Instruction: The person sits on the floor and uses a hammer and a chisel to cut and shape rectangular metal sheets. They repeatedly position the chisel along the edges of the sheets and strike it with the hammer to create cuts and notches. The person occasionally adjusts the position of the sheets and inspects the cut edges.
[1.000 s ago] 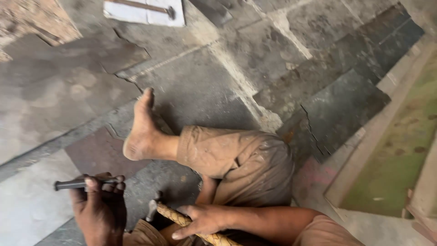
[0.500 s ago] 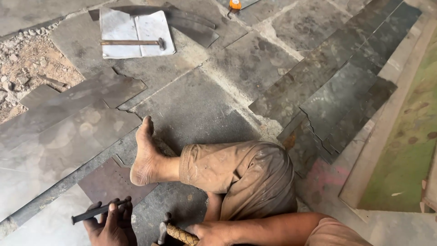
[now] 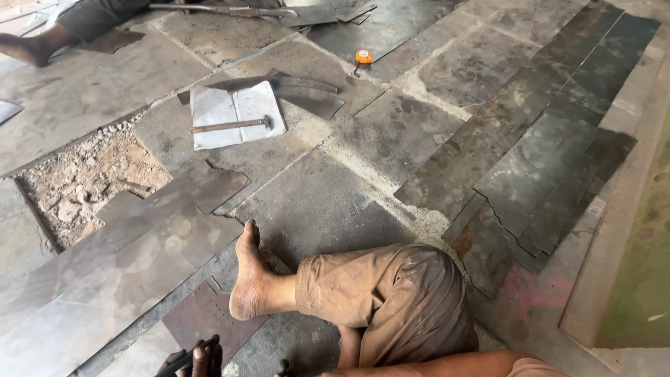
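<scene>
Only the fingers of my left hand (image 3: pixel 197 357) show at the bottom edge. They are closed around a dark metal rod (image 3: pixel 183 361), just over a brownish metal sheet (image 3: pixel 209 318) on the floor. My right hand is below the frame; only its forearm (image 3: pixel 447 364) runs along the bottom edge. A small dark tip of a tool (image 3: pixel 283 365) pokes up beside it. My bare foot (image 3: pixel 248 279) rests on the floor by the sheet, and my bent knee in brown trousers (image 3: pixel 391 300) is to its right.
A hammer (image 3: pixel 234 124) lies on a pale metal sheet (image 3: pixel 259 105) farther out. An orange tape measure (image 3: pixel 363 57) sits beyond. A rubble-filled pit (image 3: pixel 84 174) opens at the left. Dark sheets (image 3: pixel 544 181) are stacked at the right. Another person's leg (image 3: pixel 42 42) is at top left.
The view has tilted up and away from my hands. Both hands slid to the bottom edge, and my right hand with its wooden handle has dropped out of sight.
</scene>
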### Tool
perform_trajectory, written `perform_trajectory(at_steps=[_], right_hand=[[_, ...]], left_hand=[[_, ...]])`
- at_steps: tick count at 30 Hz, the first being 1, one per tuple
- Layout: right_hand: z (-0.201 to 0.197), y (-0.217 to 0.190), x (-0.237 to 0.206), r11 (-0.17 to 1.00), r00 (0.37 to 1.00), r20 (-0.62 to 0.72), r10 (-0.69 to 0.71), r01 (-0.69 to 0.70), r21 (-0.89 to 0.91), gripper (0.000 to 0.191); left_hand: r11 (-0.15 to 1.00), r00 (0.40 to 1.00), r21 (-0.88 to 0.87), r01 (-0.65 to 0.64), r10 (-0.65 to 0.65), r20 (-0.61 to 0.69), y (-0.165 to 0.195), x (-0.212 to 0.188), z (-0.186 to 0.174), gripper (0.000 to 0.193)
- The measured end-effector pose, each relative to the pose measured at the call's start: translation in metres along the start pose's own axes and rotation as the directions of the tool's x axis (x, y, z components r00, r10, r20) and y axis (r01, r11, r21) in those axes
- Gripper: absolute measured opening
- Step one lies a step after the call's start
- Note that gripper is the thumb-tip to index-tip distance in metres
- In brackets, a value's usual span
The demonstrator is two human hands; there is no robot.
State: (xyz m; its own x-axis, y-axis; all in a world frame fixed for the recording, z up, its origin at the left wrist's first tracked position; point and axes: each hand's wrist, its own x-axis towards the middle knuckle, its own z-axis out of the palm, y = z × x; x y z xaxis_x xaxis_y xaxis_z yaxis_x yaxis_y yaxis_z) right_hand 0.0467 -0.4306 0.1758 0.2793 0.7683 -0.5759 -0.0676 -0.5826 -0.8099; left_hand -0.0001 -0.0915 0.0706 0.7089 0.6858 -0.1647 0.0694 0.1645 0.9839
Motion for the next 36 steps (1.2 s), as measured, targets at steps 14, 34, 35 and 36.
perform_trajectory(at_steps=[14,34,35,36], right_hand=[[-0.010,-0.088,-0.065,0.893,0.860,-0.242,-0.450,0.432,-0.127,0.087],[-0.014,-0.038,0.055,0.838,0.725,-0.429,-0.539,0.409,-0.362,0.033],[-0.015,-0.039,0.050,0.847,0.728,-0.444,-0.522,0.385,-0.366,0.032],[-0.017,-0.038,0.046,0.854,0.727,-0.463,-0.507,0.351,-0.383,0.034]], left_hand=[[0.930,0.909,-0.221,-0.295,0.202,-0.364,0.044,0.004,-0.020,0.028],[0.974,0.970,-0.160,-0.161,0.126,-0.208,0.038,-0.070,0.022,0.021],[0.985,0.973,-0.088,-0.148,0.128,-0.194,0.035,-0.071,0.024,0.020],[0.991,0.976,-0.015,-0.133,0.128,-0.178,0.032,-0.070,0.027,0.019]])
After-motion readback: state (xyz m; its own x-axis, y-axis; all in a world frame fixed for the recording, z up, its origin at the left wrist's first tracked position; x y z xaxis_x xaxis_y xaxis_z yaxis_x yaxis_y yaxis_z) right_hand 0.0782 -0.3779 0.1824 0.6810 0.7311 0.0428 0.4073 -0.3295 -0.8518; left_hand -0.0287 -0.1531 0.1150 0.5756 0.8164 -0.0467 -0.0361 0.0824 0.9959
